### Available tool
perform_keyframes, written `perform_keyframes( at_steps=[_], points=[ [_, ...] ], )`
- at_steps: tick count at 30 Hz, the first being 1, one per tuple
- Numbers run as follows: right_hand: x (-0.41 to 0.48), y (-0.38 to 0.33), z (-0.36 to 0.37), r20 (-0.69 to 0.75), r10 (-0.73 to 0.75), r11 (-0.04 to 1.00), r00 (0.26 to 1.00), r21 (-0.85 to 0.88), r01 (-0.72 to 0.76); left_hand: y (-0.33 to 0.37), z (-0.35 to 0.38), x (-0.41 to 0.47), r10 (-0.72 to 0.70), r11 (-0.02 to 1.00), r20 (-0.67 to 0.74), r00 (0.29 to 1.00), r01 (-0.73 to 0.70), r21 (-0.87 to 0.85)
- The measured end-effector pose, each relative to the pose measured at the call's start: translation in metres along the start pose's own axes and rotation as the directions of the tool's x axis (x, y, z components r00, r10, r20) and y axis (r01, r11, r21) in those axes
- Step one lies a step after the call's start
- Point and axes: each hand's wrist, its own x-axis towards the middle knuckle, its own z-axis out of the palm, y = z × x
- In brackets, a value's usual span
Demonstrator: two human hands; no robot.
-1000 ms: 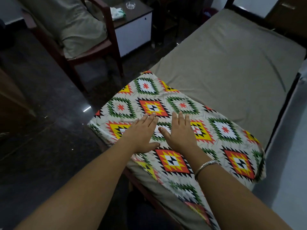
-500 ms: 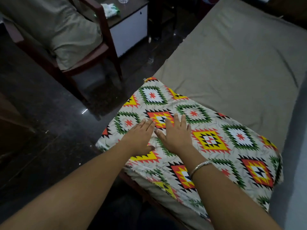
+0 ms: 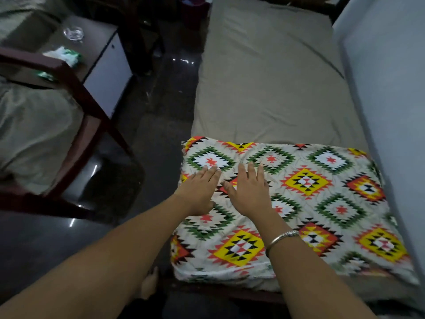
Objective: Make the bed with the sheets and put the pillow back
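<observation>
The room is dim, with a dark polished floor (image 3: 161, 125) between a wooden armchair (image 3: 76, 93) at your left and a narrow bed that runs away from you along a pale wall (image 3: 391, 88) on your right. The bed's olive-grey sheet (image 3: 271, 88) covers the whole visible mattress and lies largely flat, with a few shallow creases toward the far end. On that evidence the sheet work appears finished or close to it. The patterned pillow (image 3: 322, 203) lies across the near end of the bed, on top of the sheet. Its right end is close to the wall side and its left end is at the open edge of the mattress. Both of your hands are spread flat on it and hold nothing. The left hand (image 3: 200, 189) and the right hand (image 3: 249, 192) rest side by side on the pillow's left half, fingers straight and pointing up the bed, thumbs nearly meeting. That posture reads as pressing and smoothing rather than gripping, most likely to settle the pillow square and flatten its cover. A metal bangle (image 3: 281, 238) sits on your right wrist. The right half of the pillow shows fine wrinkling and has no hand on it, so it may want the same attention. Beyond the armchair, a bedside cabinet (image 3: 108, 72) carries a glass dish (image 3: 73, 32) and a green-and-white packet (image 3: 63, 55), well apart from the work.
</observation>
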Motion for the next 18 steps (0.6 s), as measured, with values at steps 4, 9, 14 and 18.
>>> perform_keyframes(
  at_steps=[4,9,14,18],
  points=[
    [-0.003,-0.069,-0.002,-0.039,0.024,1.0,0.999,0.009,-0.024,-0.059,-0.021,-0.019,0.066,0.998,-0.009,0.998,-0.066,0.015],
    [0.007,-0.108,-0.005,-0.044,-0.009,0.998,0.999,-0.064,0.006,-0.106,-0.028,-0.025,0.091,0.996,-0.021,0.996,-0.091,-0.017],
    [0.033,-0.116,0.005,-0.037,0.07,0.998,0.997,-0.004,-0.07,-0.133,-0.029,-0.015,0.111,0.994,0.009,0.994,-0.111,-0.004],
    [0.053,-0.12,0.009,-0.002,0.133,0.99,0.991,0.054,-0.133,-0.15,-0.043,0.005,0.148,0.989,0.039,0.988,-0.149,0.018]
  ],
)
